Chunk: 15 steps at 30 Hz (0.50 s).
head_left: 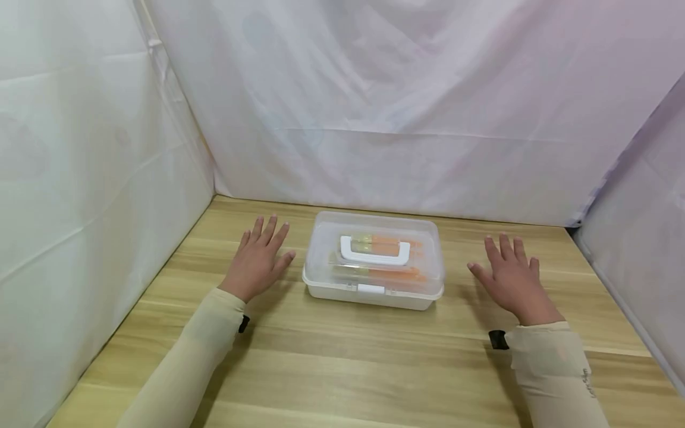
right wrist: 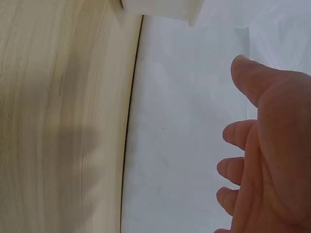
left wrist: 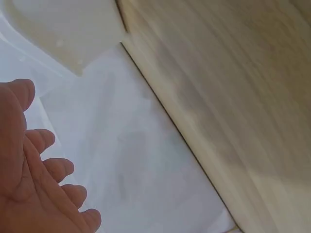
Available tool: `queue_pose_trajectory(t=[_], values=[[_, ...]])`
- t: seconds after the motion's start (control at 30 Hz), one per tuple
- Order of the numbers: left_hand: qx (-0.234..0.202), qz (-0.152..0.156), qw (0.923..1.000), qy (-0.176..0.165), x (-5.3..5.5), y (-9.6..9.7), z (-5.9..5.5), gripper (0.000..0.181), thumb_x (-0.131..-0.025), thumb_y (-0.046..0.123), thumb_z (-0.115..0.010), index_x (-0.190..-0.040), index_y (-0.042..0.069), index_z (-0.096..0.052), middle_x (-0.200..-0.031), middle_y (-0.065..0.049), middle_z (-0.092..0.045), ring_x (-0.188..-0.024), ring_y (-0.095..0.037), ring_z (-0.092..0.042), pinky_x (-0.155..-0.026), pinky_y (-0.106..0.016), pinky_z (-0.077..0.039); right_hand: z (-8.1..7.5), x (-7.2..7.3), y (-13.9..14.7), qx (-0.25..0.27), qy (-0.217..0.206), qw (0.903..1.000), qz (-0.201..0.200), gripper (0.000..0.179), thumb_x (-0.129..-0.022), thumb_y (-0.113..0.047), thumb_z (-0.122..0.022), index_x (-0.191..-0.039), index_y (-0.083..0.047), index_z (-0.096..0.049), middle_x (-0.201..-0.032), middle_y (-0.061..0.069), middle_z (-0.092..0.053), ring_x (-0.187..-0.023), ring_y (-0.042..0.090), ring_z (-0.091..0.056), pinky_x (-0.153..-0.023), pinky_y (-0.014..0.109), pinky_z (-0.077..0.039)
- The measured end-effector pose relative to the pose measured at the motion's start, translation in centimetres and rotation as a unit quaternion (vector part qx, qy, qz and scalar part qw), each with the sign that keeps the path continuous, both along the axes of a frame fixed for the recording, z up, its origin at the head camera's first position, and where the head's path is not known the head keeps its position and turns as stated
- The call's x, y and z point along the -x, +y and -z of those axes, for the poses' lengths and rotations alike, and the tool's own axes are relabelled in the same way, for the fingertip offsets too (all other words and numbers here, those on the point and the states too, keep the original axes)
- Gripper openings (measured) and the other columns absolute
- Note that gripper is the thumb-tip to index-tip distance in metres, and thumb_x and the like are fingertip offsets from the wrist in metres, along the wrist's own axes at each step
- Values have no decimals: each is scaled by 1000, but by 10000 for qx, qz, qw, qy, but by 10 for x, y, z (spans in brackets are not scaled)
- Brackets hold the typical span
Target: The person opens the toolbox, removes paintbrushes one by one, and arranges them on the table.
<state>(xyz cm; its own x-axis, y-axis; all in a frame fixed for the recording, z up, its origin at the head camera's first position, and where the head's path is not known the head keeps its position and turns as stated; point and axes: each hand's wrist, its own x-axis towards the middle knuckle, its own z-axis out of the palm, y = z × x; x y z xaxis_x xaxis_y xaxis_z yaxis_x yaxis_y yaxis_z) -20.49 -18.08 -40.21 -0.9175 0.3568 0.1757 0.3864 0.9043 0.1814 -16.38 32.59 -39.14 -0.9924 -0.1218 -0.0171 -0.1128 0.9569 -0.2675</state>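
Observation:
A clear-lidded plastic box (head_left: 326,291) with a white carrying handle (head_left: 374,259) and a white front latch (head_left: 371,289) stands on the wooden table, its lid down. Through the lid show several orange and yellowish long items (head_left: 393,273), blurred by the plastic. To the box's left my left hand (head_left: 258,260) is held palm down with fingers spread, touching nothing. My right hand (head_left: 512,278) is likewise spread on the box's right side, apart from it. Both wrist views show bare palms, and a box edge (left wrist: 63,53) appears at the top of the left one.
The wood-grained table (head_left: 321,368) runs up to a white cloth (head_left: 396,160) at the back. More white cloth hangs on the left (head_left: 96,178) and on the right (head_left: 642,238). A black strap piece (head_left: 499,339) sits at the right wrist.

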Motion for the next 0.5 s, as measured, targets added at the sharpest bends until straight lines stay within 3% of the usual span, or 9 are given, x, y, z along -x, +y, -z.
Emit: queue_pose_trajectory(t=[0.27, 0.5], values=[[-274, 208, 9987, 370, -11, 13, -13, 67, -105, 47, -40, -158, 10, -25, -164, -17, -11, -150, -34, 5, -115, -61, -7, -15, -9, -10, 32, 639, 9979, -95, 82, -103, -53, -38, -157, 1, -11, -160, 31, 6, -145, 43, 21, -103, 76, 8], [-311, 556, 9947, 807, -24, 29, -27, 63, -104, 42, -44, -156, 9, -30, -164, -17, -14, -150, -37, -3, -114, -63, -12, -30, -15, -30, -62, 856, 9959, -300, 80, -103, -51, -42, -158, -2, -12, -162, 24, 10, -147, 36, 21, -106, 72, 9]])
